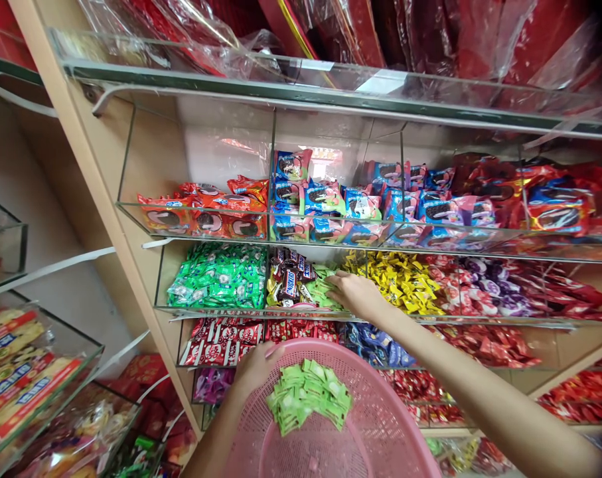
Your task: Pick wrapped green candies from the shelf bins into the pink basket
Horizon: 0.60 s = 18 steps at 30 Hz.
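Observation:
A pink perforated basket [390,411] is tilted at the bottom centre, with a heap of light green packets [308,395] inside. My left hand [258,365] is closed round the basket's left rim. My right hand [355,292] reaches into a glass compartment of the middle shelf, over more light green packets [320,287]. Its fingertips are down among these packets; whether they grip any is not visible. Brown Snickers packets [289,282] lie just left of the green ones in the same compartment.
Green sweets [221,275] fill the compartment to the left, yellow sweets [405,282] the one to the right. Glass shelf edges [310,312] run above and below my right hand. Wrapped biscuits [325,199] lie one shelf up. A wooden upright [101,199] stands left.

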Available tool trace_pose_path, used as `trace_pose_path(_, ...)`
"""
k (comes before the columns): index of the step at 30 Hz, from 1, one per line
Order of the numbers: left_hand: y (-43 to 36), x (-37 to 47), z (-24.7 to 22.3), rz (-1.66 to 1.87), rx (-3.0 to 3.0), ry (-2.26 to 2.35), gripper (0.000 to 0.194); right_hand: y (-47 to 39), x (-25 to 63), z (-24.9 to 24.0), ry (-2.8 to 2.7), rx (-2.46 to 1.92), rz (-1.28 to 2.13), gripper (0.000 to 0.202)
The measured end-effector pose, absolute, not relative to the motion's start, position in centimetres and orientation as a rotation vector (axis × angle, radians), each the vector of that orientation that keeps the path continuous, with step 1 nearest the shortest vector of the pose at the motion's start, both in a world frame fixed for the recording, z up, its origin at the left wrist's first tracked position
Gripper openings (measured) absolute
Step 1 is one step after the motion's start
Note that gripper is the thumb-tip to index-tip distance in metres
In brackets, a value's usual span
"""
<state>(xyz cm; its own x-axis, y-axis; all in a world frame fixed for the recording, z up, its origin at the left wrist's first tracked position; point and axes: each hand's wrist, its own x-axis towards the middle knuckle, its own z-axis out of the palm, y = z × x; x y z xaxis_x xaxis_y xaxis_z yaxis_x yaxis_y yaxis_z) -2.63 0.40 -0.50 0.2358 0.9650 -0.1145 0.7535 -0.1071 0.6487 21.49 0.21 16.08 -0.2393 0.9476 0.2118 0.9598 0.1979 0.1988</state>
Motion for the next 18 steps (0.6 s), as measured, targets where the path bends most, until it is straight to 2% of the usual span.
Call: trace_pose_path(18,0.22,-2.58,-0.18,0.471,1.895,1.573,0.050,0.79,21.49,16.39,-2.348,-1.844,-0.297,0.017)
